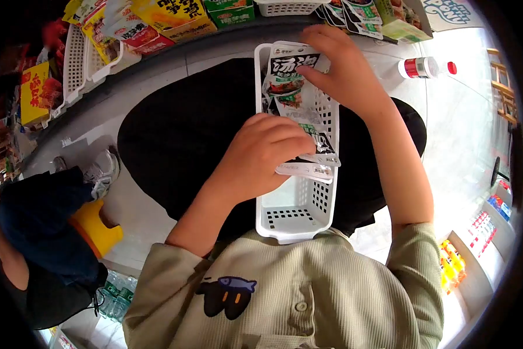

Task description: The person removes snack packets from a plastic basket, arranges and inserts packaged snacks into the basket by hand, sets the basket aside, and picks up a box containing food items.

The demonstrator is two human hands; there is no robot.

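At the centre of the frame, a white basket [296, 234] of packets sits on a person's dark-trousered lap. The left hand [262, 150] curls its fingers closed over the near packets [326, 153], whose right ends stick out beyond the fingertips. Above, the right hand [345, 72] is loosely spread, its thumb against the far packet [287, 87], its fingers farther up by the rim.

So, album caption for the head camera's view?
Left hand and right hand touch flat black-and-white packets in a long white perforated plastic basket.
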